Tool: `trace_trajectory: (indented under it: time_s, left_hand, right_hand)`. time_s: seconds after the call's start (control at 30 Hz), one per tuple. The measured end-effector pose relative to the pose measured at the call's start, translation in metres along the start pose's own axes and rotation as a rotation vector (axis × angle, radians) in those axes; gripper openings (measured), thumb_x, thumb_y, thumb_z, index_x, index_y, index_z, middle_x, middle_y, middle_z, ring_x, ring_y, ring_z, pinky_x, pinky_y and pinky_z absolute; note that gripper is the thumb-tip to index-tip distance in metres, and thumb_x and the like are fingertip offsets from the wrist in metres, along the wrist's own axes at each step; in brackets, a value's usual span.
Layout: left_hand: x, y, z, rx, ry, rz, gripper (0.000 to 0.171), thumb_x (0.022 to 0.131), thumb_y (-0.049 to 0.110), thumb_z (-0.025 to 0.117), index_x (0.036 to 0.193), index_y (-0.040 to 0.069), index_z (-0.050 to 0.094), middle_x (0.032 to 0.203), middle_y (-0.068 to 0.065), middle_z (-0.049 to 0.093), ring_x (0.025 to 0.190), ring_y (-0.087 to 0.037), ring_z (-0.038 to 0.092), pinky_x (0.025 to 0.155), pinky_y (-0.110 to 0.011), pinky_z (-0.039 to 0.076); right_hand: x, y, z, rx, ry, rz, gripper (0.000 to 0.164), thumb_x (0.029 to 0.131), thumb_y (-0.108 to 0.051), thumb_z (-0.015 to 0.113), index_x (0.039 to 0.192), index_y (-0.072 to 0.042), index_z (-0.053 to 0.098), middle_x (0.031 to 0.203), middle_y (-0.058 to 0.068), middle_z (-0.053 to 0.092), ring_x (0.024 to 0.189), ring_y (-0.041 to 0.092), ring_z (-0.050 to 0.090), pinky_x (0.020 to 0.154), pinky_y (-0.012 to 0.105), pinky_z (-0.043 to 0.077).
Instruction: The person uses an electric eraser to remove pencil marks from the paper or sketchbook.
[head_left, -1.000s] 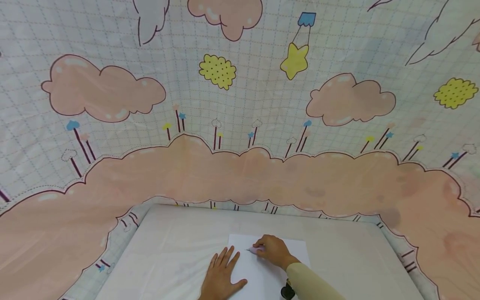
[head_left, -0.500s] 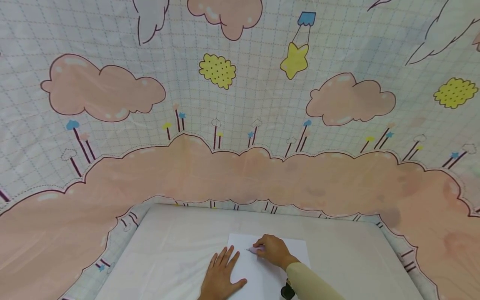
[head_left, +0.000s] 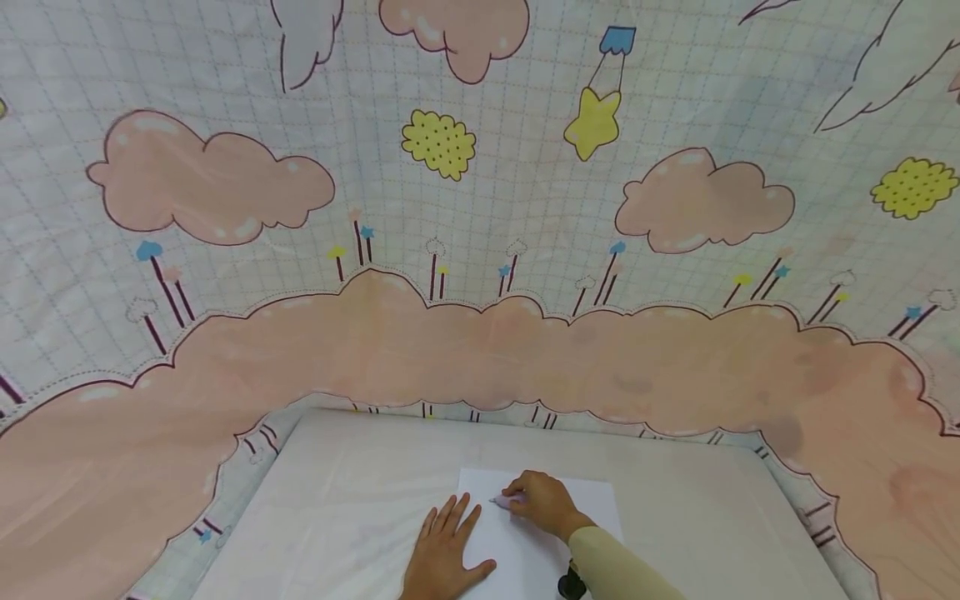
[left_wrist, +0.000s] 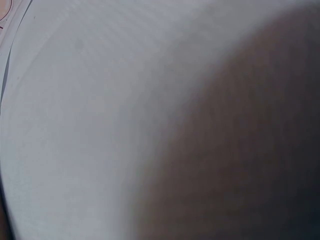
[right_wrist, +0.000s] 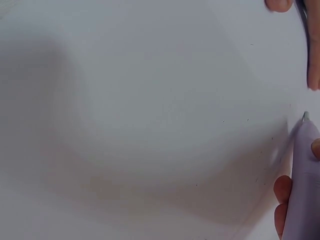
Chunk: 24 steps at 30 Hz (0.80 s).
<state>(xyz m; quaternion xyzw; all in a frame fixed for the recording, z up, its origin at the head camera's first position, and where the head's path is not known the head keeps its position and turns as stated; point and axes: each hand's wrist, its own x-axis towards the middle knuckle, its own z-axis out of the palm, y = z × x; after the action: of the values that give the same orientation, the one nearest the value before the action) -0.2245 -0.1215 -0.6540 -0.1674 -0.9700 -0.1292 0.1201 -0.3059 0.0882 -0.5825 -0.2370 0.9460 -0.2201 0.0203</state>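
A white sheet of paper point(head_left: 517, 550) lies on the white-covered table. My left hand point(head_left: 438, 554) rests flat across the sheet's left edge, fingers spread and thumb out to the right. My right hand point(head_left: 546, 504) grips a thick lavender pen point(right_wrist: 303, 185) with a narrow metal tip, which points left toward the left hand's fingers. In the right wrist view the tip is right at the paper, and a few tiny dark marks dot the sheet. Part of the pen's body is hidden by the right hand in the head view. A blurred dark shape fills much of the left wrist view.
The white tabletop point(head_left: 337, 483) extends on both sides of the sheet. Behind it stands a patterned cloth backdrop point(head_left: 480, 350) with pink clouds and stars. A black wrist-worn device point(head_left: 572, 582) sits under the right sleeve point(head_left: 618, 562).
My right hand and the lavender pen have shifted slightly left over the sheet. My left hand stays in place; the head view has moved a little.
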Motion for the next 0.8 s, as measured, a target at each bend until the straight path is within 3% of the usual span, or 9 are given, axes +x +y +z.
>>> trace_trajectory:
  time_s: [0.3, 0.53, 0.8]
  left_hand:
    - [0.0007, -0.0003, 0.0015, 0.013, -0.02, -0.008, 0.089, 0.083, 0.085, 0.035, 0.148, 0.024, 0.046, 0.157, -0.002, 0.038, 0.145, -0.027, 0.035, 0.114, -0.053, 0.031]
    - [-0.0002, -0.0034, 0.0038, 0.008, 0.016, 0.002, 0.089, 0.083, 0.084, 0.037, 0.146, 0.023, 0.049, 0.155, -0.004, 0.041, 0.143, -0.028, 0.037, 0.112, -0.053, 0.032]
    - [0.0012, -0.0024, 0.0024, -0.011, -0.063, -0.022, 0.09, 0.083, 0.085, 0.035, 0.15, 0.025, 0.043, 0.159, -0.002, 0.035, 0.147, -0.027, 0.031, 0.116, -0.054, 0.028]
  right_hand:
    - [-0.0026, -0.001, -0.0022, -0.013, 0.013, 0.001, 0.014, 0.08, -0.019, 0.078, 0.094, -0.016, 0.08, 0.088, -0.008, 0.069, 0.082, 0.01, 0.065, 0.079, 0.036, 0.057]
    - [-0.0039, 0.0009, -0.004, -0.006, 0.014, 0.013, 0.014, 0.08, -0.018, 0.079, 0.094, -0.015, 0.08, 0.087, -0.007, 0.069, 0.081, 0.01, 0.064, 0.078, 0.036, 0.057]
    - [-0.0026, -0.001, -0.0022, -0.007, 0.021, -0.018, 0.014, 0.08, -0.018, 0.078, 0.094, -0.016, 0.08, 0.087, -0.008, 0.069, 0.081, 0.009, 0.064, 0.077, 0.034, 0.056]
